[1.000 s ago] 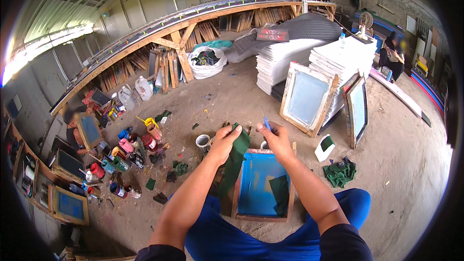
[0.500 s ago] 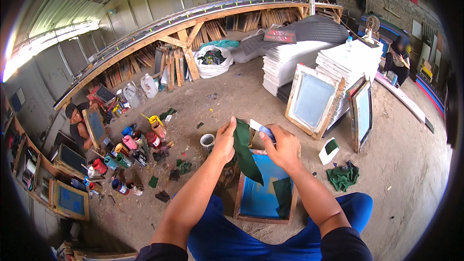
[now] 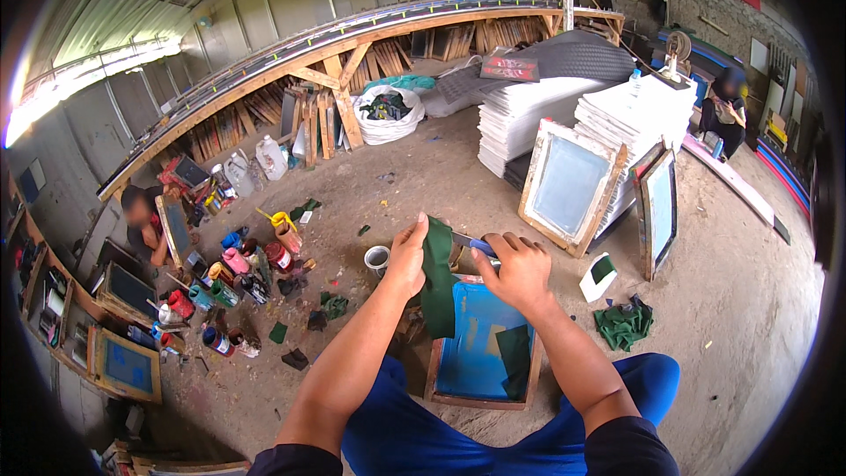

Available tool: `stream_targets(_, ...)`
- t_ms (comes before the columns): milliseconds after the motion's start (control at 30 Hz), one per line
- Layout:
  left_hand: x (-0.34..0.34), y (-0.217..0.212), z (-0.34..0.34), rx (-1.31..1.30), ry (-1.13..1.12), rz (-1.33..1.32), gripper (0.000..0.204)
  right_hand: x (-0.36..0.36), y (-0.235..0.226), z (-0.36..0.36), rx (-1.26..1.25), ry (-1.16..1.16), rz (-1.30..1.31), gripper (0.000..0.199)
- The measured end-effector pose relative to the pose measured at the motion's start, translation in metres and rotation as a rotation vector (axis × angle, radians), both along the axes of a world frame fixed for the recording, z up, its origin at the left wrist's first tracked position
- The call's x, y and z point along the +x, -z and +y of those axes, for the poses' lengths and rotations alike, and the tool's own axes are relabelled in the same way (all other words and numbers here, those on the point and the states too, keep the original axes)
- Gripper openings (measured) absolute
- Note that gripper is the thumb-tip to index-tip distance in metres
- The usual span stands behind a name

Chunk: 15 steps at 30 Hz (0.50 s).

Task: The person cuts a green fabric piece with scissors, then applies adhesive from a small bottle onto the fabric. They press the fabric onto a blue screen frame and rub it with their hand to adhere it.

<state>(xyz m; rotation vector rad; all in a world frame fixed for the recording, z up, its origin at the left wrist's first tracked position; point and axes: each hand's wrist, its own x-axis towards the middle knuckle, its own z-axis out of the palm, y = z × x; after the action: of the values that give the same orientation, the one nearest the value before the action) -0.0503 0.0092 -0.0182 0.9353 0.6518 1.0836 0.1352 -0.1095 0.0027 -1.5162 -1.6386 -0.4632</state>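
My left hand pinches the upper edge of a dark green strip of cloth, which hangs down over a wooden frame with a blue screen lying in front of my knees. My right hand is closed around scissors with a blue handle, whose blades meet the cloth's top edge. Another green scrap lies on the blue screen.
A small white cup stands left of my left hand. Bottles and paint pots clutter the floor to the left, beside a seated person. Framed screens lean on stacked white sheets at right; crumpled green cloth lies nearby.
Both hands have lifted the green strip from lying flat on the screen to hanging upright, and the scissors have come against its top edge.
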Motion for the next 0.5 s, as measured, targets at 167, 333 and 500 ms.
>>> stream_targets(167,0.004,0.003,0.000,0.134,-0.057,0.130,0.042,-0.002,-0.004,-0.002,-0.016,0.007,-0.019,0.024)
stream_targets(333,0.006,0.003,-0.004,0.319,-0.105,0.301,0.045,-0.003,-0.007,-0.004,-0.062,0.033,-0.025,0.023)
stream_targets(500,0.011,0.000,-0.013,0.344,-0.139,0.338,0.046,-0.003,-0.006,-0.003,-0.104,0.006,0.026,0.024)
